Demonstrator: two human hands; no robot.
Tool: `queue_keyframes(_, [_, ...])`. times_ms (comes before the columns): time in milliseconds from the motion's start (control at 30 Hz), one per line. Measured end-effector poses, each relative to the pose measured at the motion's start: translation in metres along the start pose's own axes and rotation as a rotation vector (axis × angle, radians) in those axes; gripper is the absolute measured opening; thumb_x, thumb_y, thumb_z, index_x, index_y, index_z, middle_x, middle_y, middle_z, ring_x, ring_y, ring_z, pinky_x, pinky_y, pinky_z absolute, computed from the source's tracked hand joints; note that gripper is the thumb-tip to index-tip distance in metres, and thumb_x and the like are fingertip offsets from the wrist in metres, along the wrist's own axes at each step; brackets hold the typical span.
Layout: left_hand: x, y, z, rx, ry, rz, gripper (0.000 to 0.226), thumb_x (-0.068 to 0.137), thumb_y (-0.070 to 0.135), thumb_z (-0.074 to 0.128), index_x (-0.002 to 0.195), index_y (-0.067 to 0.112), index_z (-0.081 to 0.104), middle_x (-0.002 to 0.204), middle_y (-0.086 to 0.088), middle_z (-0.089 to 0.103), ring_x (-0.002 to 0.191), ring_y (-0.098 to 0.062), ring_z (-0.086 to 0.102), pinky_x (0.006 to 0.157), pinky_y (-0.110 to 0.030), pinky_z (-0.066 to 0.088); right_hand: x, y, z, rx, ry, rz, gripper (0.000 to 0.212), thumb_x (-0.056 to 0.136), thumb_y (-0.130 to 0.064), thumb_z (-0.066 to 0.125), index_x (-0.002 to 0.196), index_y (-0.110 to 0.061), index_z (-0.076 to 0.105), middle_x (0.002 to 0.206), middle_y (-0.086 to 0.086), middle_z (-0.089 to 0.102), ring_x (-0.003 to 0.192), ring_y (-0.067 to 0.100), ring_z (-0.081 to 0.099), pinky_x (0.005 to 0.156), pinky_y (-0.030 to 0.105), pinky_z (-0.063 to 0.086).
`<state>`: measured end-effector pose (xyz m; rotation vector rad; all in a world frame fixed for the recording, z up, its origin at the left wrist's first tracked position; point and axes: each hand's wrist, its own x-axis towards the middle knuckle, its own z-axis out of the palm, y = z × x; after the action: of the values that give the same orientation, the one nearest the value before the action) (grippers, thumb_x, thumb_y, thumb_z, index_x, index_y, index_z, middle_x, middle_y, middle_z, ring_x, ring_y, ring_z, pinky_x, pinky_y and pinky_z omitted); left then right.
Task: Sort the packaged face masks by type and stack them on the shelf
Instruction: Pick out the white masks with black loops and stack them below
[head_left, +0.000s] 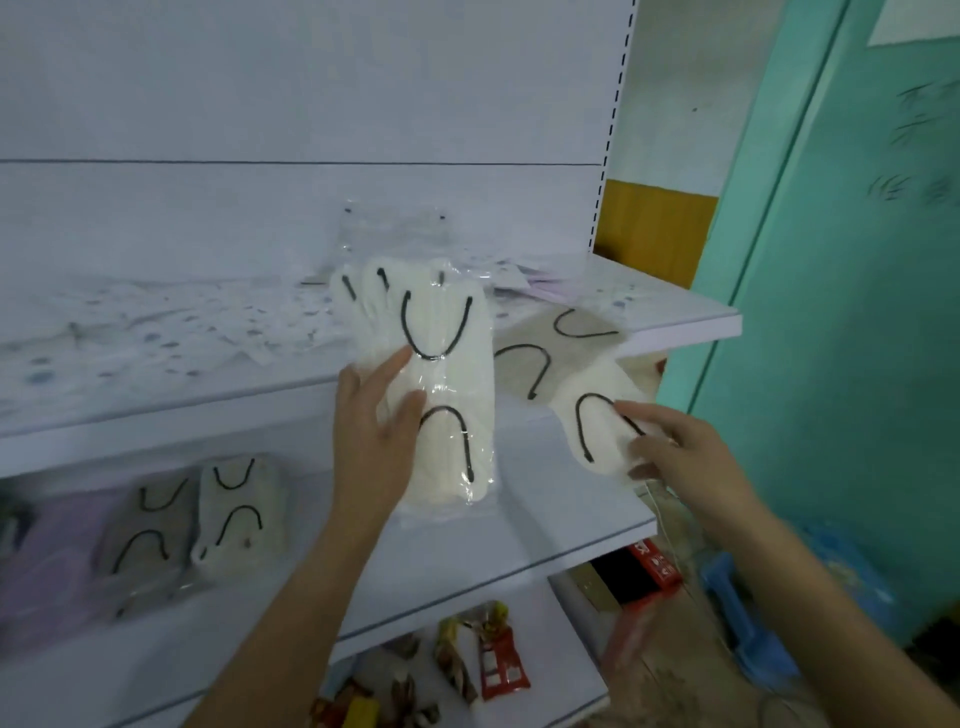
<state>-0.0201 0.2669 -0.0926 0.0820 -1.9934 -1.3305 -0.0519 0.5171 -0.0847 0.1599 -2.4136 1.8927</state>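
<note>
Place: a small shop, seen at its display shelving.
Shelving: tiered white shelves (675, 317) with a flat back panel (260, 104) and a slotted upright (615, 130) at the side.
Stock: packaged face masks (234, 509) in clear wrappers lie in groups on the shelves; bright snack packets (498, 660) lie on the lowest.
Surroundings: a teal wall (831, 312) stands beside the unit.

cream masks (447, 374) with black ear loops (431, 357); a beige mask (566, 343); white shelf (675, 322); teal wall (831, 312).
</note>
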Motion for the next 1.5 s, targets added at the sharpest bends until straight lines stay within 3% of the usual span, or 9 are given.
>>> queue_keyframes(167, [-0.051,-0.011,0.009,-0.087,-0.054,-0.111,0.037,0.092,0.011,0.057,0.122,0.031,0.049,0.110,-0.001,0.038,0.111,-0.019,0.048,0.101,-0.028,0.042,-0.055,0.014,-0.002,-0.050,0.163,-0.027,0.041,0.089,0.004,0.049,0.120,-0.022,0.059,0.110,-0.009,0.057,0.063,0.010,0.064,0.073,0.034,0.056])
queue_keyframes(300, [-0.064,-0.004,0.027,-0.142,-0.037,-0.180,0.036,0.092,0.011,0.056,0.121,0.031,0.049,0.120,-0.004,0.040,0.118,-0.018,0.047,0.101,-0.019,0.038,-0.015,-0.015,0.009,0.014,0.089,0.002,0.039,0.090,0.005,0.047,0.125,-0.010,0.057,0.119,0.002,0.053,0.078,0.015,0.059,0.059,0.014,0.054])
queue_keyframes(533, [-0.038,0.010,0.060,-0.146,0.057,-0.213,0.039,0.092,0.009,0.054,0.131,0.016,0.051,0.125,-0.008,0.040,0.120,-0.019,0.044,0.094,-0.011,0.031,0.069,-0.061,0.050,0.262,-0.040,0.118,0.020,0.090,-0.024,0.059,0.107,-0.015,0.057,0.106,0.000,0.056,0.102,0.018,0.055,0.090,0.034,0.045])
queue_keyframes(767, [-0.030,0.005,0.058,-0.191,0.275,-0.176,0.039,0.093,0.013,0.054,0.132,0.019,0.049,0.123,-0.001,0.040,0.119,-0.016,0.045,0.102,-0.027,0.039,0.112,-0.056,0.066,-0.067,-0.025,-0.043,0.040,0.085,-0.017,0.061,0.123,-0.006,0.057,0.116,0.005,0.062,0.104,0.021,0.059,0.099,0.035,0.044])
queue_keyframes(867, [-0.019,0.006,0.041,-0.181,0.442,-0.161,0.039,0.094,0.016,0.053,0.133,0.020,0.047,0.119,0.014,0.036,0.119,-0.005,0.040,0.099,-0.018,0.035,0.125,-0.063,0.072,-0.244,-0.165,-0.143,0.026,0.085,-0.021,0.059,0.110,-0.019,0.060,0.100,-0.010,0.052,0.094,0.009,0.053,0.094,0.027,0.041])
queue_keyframes(1100, [0.000,0.010,0.007,-0.188,0.581,-0.143,0.040,0.094,0.016,0.053,0.133,0.024,0.048,0.138,0.005,0.028,0.132,-0.011,0.034,0.087,0.004,0.031,0.146,-0.063,0.127,-0.341,-0.216,-0.375,0.050,0.088,-0.025,0.057,0.136,-0.017,0.045,0.139,-0.002,0.047,0.119,0.015,0.049,0.093,0.017,0.032])
queue_keyframes(1267, [0.007,0.006,-0.006,-0.164,0.617,-0.157,0.041,0.094,0.014,0.054,0.134,0.022,0.047,0.131,0.011,0.026,0.118,0.008,0.031,0.080,0.011,0.025,0.164,-0.079,0.154,-0.144,-0.207,-0.566,0.044,0.086,-0.009,0.055,0.130,-0.015,0.052,0.132,0.000,0.052,0.124,0.017,0.046,0.107,0.026,0.033])
queue_keyframes(1400, [0.028,0.008,-0.014,-0.078,0.608,-0.182,0.042,0.095,0.020,0.052,0.136,0.023,0.045,0.139,0.008,0.027,0.131,-0.003,0.029,0.096,-0.001,0.022,0.168,-0.094,0.151,0.190,-0.261,-0.547,0.050,0.085,0.009,0.045,0.130,-0.012,0.049,0.127,-0.009,0.049,0.119,0.007,0.045,0.096,0.010,0.037])
queue_keyframes(1500, [0.052,0.014,-0.018,-0.020,0.562,-0.203,0.043,0.096,0.023,0.049,0.138,0.018,0.042,0.136,0.007,0.025,0.116,0.005,0.026,0.080,0.010,0.019,0.166,-0.108,0.139,0.545,-0.377,-0.406,0.054,0.085,0.013,0.045,0.131,-0.016,0.048,0.119,-0.007,0.050,0.105,0.005,0.052,0.085,0.016,0.047])
